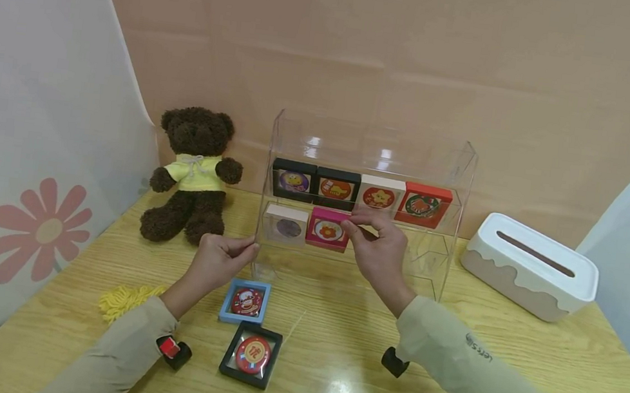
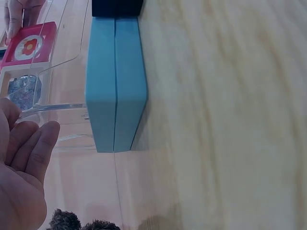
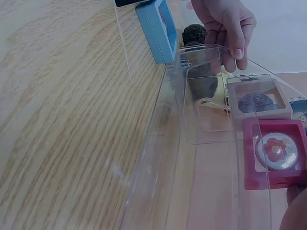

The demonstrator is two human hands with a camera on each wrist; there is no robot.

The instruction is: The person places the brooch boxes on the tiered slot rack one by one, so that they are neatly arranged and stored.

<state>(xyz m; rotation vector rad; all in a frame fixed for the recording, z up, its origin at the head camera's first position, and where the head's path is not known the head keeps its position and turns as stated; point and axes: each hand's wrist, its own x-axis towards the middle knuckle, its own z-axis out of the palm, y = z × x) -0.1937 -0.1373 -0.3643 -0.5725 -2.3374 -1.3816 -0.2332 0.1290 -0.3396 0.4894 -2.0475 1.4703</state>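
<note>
A clear acrylic display rack [image 1: 370, 144] stands in tiers on the wooden table. My left hand [image 1: 220, 263] pinches its left side edge between thumb and fingers; the right wrist view shows this left hand [image 3: 230, 28] at the rack's corner. With thumb and forefinger, my right hand [image 1: 381, 253] holds the right edge of a pink display frame [image 1: 329, 229] containing a flower badge. That frame is on the lower tier, beside a white frame [image 1: 285, 223] with a dark round badge. In the right wrist view, fingertips meet the pink frame [image 3: 249, 155] at its lower right.
Two black frames [image 1: 337, 187], a white one and a red one [image 1: 423, 204] line the upper tier. A blue frame [image 1: 244, 302] and a black frame [image 1: 251, 354] are in front. A teddy bear [image 1: 192, 173], yellow yarn [image 1: 124, 302] and a tissue box [image 1: 529, 266] flank the rack.
</note>
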